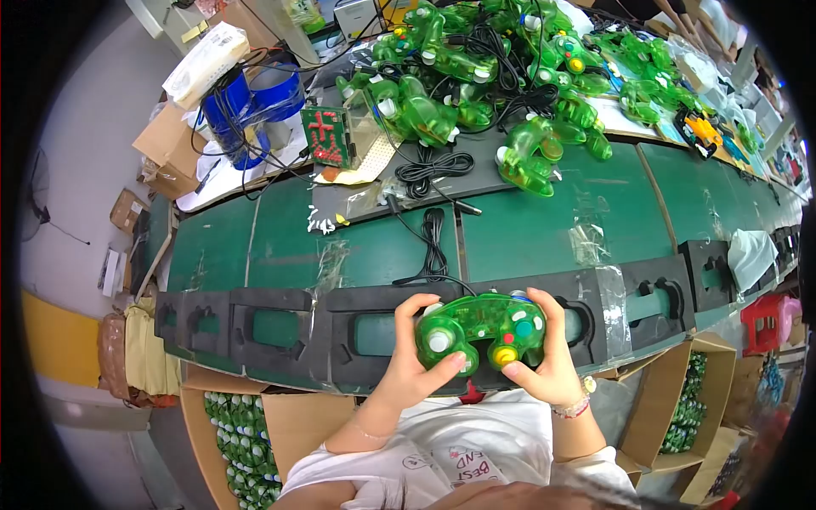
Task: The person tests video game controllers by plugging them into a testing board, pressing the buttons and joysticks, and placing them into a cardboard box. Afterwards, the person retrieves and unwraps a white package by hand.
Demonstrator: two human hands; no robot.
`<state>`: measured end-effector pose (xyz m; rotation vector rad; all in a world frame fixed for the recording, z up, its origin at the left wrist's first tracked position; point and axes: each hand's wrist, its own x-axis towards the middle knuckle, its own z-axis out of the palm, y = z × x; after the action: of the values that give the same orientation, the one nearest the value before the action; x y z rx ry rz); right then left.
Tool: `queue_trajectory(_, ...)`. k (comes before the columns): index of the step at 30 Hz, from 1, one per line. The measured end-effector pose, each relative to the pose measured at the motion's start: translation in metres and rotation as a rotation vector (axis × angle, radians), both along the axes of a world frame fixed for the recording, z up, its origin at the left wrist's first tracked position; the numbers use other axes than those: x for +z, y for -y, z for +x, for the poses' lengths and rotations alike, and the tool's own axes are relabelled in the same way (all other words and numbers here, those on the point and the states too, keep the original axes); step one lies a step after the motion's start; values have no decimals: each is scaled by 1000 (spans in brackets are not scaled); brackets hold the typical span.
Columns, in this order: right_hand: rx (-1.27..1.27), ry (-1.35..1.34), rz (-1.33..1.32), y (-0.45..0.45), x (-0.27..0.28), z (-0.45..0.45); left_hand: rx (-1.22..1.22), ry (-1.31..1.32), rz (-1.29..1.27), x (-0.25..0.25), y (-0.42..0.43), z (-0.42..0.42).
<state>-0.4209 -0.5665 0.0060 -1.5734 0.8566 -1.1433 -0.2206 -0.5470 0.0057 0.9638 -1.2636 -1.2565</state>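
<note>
A translucent green game controller [478,316] is held level between both hands, over the black foam strip at the bench's near edge. My left hand [418,357] wraps its left grip, the thumb low beside the white stick. My right hand [544,355] closes round the right grip, thumb by the yellow stick, index finger at the top edge. From the controller's top a black cable [433,242] runs to a folded bundle on the bench. Beyond it stands a green circuit board [328,136] with lit red lights in a clear case.
Piled green controllers [425,115] with coiled cables cover the back of the green bench [552,229]. Black foam [276,299] with cutouts lines the near edge. Blue cylinders [229,110] stand at back left. Cardboard boxes [308,425] of green parts sit below.
</note>
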Motion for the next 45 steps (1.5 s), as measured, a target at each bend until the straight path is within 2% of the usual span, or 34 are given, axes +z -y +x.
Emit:
queue_trajectory(2,-3,-45,5,1,4,-2,34,99,-48,-4,-3,-3)
queue_trajectory(5,-20,10,34,1,2,-3,-82,-31,1,0,-1,1)
queue_trajectory(9,-29,-23,16,-2,7,0,-112,202,-46,3,-7,6)
queue_trajectory(13,-56,-40,45,-11,10,15,-123,231,-61,11,-9,22)
queue_trajectory(15,-69,-63,10,-12,10,25,-98,167,-33,4,-11,29)
queue_trajectory(16,-61,-28,93,-15,17,29,-83,120,-16,3,-11,31)
queue_trajectory(18,-92,-72,16,-15,18,35,-17,46,24,6,-11,28)
queue_trajectory(21,-114,-91,-9,-14,19,38,49,128,-63,5,-10,25)
queue_trajectory(33,-104,73,156,-12,4,34,-110,44,65,-13,-8,38)
queue_trajectory(36,-129,-26,80,-10,13,33,-99,13,7,-17,-7,35)
queue_trajectory(39,-40,-229,12,-10,16,28,-57,-39,-5,-8,-7,31)
queue_trajectory(43,-45,-164,137,-6,25,27,38,33,-34,-14,-6,24)
queue_trajectory(44,-74,-250,-25,-6,29,29,41,-23,11,-10,-6,24)
queue_trajectory(45,-43,-125,72,-5,26,26,36,-22,-7,-9,-6,23)
